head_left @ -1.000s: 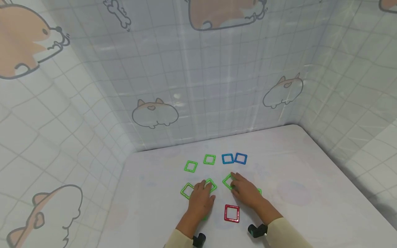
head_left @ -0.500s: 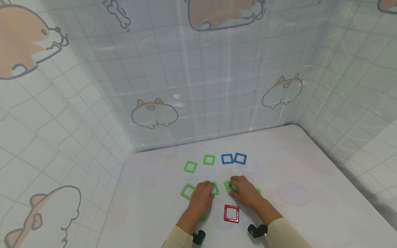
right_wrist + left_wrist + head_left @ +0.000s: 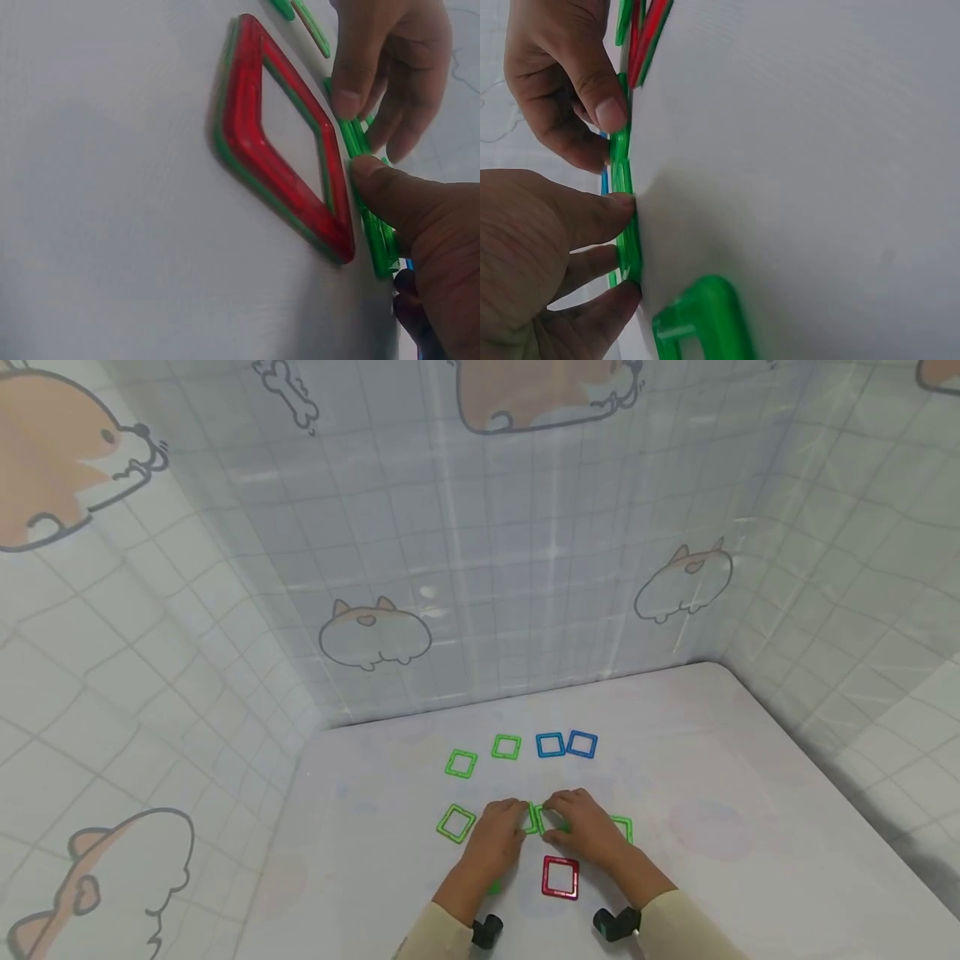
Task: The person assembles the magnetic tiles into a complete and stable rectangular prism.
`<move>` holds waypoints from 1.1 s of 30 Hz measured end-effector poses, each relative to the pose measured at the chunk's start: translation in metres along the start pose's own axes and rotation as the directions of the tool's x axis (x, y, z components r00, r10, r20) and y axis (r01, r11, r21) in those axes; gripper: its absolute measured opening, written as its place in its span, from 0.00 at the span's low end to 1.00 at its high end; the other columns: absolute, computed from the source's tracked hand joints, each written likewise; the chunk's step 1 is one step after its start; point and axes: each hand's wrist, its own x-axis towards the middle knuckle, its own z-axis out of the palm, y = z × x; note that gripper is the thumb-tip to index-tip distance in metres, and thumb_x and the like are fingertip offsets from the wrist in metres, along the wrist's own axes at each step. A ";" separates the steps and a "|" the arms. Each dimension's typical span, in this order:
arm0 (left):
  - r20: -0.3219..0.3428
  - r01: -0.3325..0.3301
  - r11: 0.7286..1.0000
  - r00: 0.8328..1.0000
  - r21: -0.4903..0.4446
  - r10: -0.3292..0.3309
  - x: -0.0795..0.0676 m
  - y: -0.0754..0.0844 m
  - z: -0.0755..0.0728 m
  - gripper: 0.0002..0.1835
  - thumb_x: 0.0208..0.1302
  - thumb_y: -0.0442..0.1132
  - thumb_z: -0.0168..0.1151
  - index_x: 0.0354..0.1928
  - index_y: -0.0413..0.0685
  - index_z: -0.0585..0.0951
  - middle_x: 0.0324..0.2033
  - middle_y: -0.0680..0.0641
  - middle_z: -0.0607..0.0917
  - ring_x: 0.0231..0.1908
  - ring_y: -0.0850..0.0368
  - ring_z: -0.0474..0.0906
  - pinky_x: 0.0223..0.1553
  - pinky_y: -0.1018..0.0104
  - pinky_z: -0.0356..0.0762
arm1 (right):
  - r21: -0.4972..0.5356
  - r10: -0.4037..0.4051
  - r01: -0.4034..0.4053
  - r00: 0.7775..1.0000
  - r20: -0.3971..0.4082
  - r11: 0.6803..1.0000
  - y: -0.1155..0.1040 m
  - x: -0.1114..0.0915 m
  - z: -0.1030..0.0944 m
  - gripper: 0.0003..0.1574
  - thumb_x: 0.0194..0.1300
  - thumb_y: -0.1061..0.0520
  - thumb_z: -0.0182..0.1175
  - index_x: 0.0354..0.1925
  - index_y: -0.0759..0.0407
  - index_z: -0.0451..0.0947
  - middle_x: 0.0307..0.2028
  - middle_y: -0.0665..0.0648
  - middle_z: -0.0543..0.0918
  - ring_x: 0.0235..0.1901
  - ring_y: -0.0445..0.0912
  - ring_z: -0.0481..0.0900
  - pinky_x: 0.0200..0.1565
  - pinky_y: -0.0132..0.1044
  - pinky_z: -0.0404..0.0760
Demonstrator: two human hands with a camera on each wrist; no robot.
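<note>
Two green square magnetic tiles lie edge to edge between my hands in the head view. My left hand [image 3: 497, 837] grips the left green tile [image 3: 532, 818], partly covering it. Thumb and fingers of my right hand [image 3: 591, 828] hold the right green tile [image 3: 539, 821] by its edges. In the left wrist view, the left thumb [image 3: 619, 201] presses the near edge of its green tile [image 3: 628, 236]. Close in front of the hands lies a red square tile [image 3: 560, 896], with a green edge showing beneath it in the right wrist view.
Farther back lie two green tiles [image 3: 506, 757] and two blue tiles [image 3: 551, 755]. Another green tile [image 3: 456, 838] is left of my left hand, and one more green tile [image 3: 630, 829] lies beyond my right wrist. A patterned curtain [image 3: 480, 568] borders the white table [image 3: 360, 860].
The two held green tiles have turned and come together, the left one sliding right and the right one sliding slightly left. Both hands have drawn closer to each other.
</note>
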 end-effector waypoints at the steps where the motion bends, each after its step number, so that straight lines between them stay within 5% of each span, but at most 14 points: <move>1: -0.001 -0.003 1.000 1.000 0.003 0.003 0.000 0.001 0.000 0.24 0.67 0.40 0.65 0.65 0.53 0.75 0.62 0.52 0.78 0.66 0.52 0.69 0.67 0.55 0.70 | -0.006 0.001 -0.001 1.000 -0.003 1.000 -0.001 0.000 0.000 0.30 0.54 0.44 0.76 0.55 0.46 0.82 0.56 0.48 0.82 0.59 0.48 0.74 0.60 0.46 0.78; 12: -0.006 -0.011 1.000 1.000 -0.017 0.010 0.003 0.002 0.005 0.24 0.66 0.42 0.66 0.64 0.54 0.76 0.62 0.53 0.78 0.66 0.53 0.69 0.66 0.55 0.70 | -0.034 -0.023 0.024 1.000 0.010 0.999 0.002 0.002 0.013 0.41 0.54 0.41 0.75 0.65 0.44 0.76 0.62 0.47 0.79 0.68 0.51 0.69 0.64 0.54 0.74; 21: -0.027 -0.034 0.998 0.999 -0.047 0.032 0.000 -0.003 0.003 0.26 0.65 0.43 0.67 0.65 0.55 0.75 0.63 0.51 0.76 0.66 0.52 0.69 0.66 0.55 0.70 | -0.046 -0.014 0.014 1.000 0.004 0.999 0.000 0.004 0.014 0.37 0.55 0.41 0.74 0.63 0.43 0.78 0.59 0.46 0.82 0.65 0.51 0.72 0.63 0.53 0.74; 27: -0.132 -0.003 0.999 0.991 -0.048 -0.004 -0.003 -0.035 -0.012 0.25 0.65 0.45 0.67 0.63 0.54 0.76 0.62 0.49 0.76 0.65 0.50 0.70 0.66 0.52 0.71 | -0.032 -0.034 0.034 0.999 -0.004 0.999 -0.002 0.005 0.012 0.35 0.56 0.41 0.74 0.62 0.43 0.79 0.57 0.46 0.83 0.62 0.50 0.74 0.60 0.52 0.77; 33: -0.173 0.127 0.992 0.976 -0.022 -0.129 -0.006 -0.072 -0.028 0.28 0.59 0.46 0.72 0.62 0.51 0.78 0.61 0.46 0.76 0.64 0.46 0.69 0.63 0.49 0.72 | -0.076 -0.079 0.078 0.997 -0.016 0.994 0.000 0.005 0.013 0.33 0.58 0.40 0.72 0.61 0.42 0.79 0.58 0.45 0.82 0.60 0.47 0.74 0.60 0.48 0.77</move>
